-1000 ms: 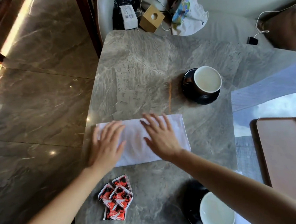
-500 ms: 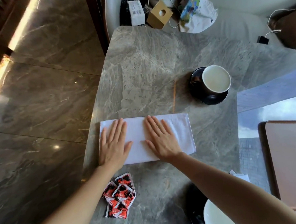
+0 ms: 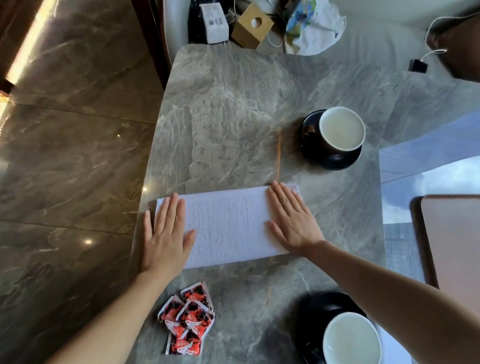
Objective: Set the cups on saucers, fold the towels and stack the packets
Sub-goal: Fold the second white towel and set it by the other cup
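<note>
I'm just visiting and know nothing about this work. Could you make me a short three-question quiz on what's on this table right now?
1. True or false: both hands, the left hand and the right hand, lie flat on the white folded towel.
2. What does the far white-lined dark cup stand on? A) the bare grey marble table B) a black saucer C) the brown tray
3. Fill in: the red-and-black packets lie nearest the ____ forearm.

Key: 1 true, one hand near each end, palms down. 2 B. 3 left.
</note>
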